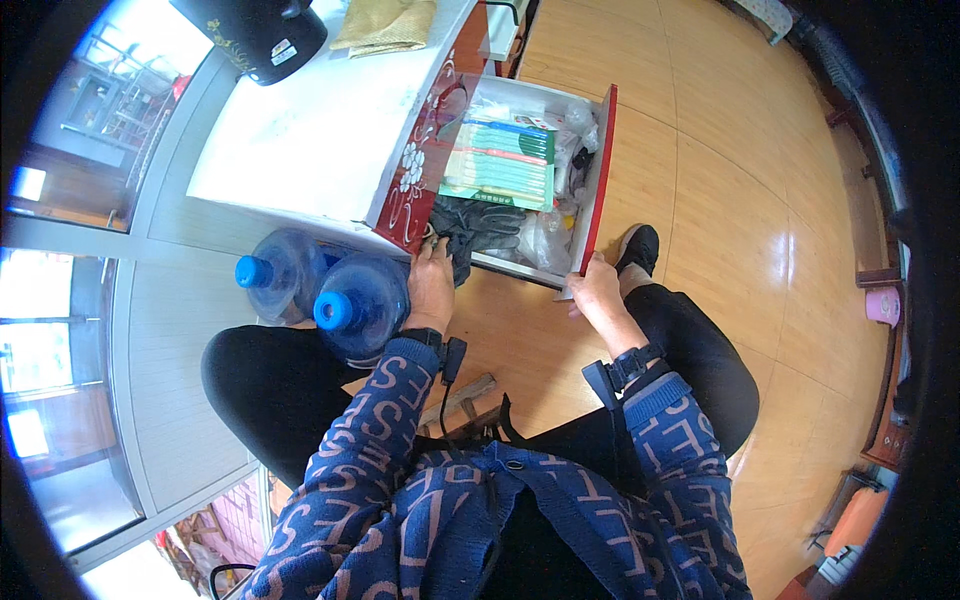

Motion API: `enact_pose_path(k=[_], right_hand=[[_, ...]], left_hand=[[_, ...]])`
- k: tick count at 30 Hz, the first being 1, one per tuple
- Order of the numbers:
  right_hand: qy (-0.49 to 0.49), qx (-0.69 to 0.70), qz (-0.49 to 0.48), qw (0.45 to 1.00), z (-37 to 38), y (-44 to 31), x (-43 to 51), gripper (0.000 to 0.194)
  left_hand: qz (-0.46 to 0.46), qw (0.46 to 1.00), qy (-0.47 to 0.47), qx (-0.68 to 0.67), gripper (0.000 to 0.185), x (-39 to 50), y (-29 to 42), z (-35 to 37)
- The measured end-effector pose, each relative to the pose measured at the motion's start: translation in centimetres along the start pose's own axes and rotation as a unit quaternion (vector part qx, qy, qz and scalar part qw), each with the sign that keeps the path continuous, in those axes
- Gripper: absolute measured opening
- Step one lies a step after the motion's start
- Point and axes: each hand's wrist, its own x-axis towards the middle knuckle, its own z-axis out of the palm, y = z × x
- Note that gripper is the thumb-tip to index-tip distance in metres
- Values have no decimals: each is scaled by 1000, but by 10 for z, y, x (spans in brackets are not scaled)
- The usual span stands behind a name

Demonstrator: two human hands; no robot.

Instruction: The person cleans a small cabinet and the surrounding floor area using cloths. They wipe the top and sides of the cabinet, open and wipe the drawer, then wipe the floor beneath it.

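Note:
A white drawer with a red front (600, 172) is pulled out of a white cabinet with a red floral face (409, 169). My right hand (600, 296) grips the near end of the drawer front. At the drawer's near inner corner, my left hand (431, 289) touches a dark grey glove (487, 225), part of which hangs over the drawer's side. Its fingertips are partly hidden against the glove and cabinet edge. Inside the drawer lies a green-backed pack of toothbrush-like sticks (499, 165) in clear wrapping. Crumpled clear plastic bags (547, 240) fill the side by the drawer front.
Two blue water jugs (367, 300) stand left of my left hand, against the cabinet. On the cabinet top are a black kettle-like vessel (259, 37) and a folded woven cloth (386, 26). My knees flank the drawer; a wooden stool (469, 401) is below me.

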Motion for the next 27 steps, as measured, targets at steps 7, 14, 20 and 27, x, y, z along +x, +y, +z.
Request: enact_pose_path(k=[7,14,20,27], right_hand=[[15,-45,-2,999,3,-5,-3,30],[3,-39,-5,999,1,1,0,30],[-18,-26,-28,999,1,8,5,33],[-41,-12,-10,999,1,15,10,35]], left_hand=[[82,996,-6,17,31,-11,21,26],[204,976,-42,60,36,-12,30,25],[36,999,-14,24,31,4,-4,-9],[141,990,-11,22,30,-19,41,39]])
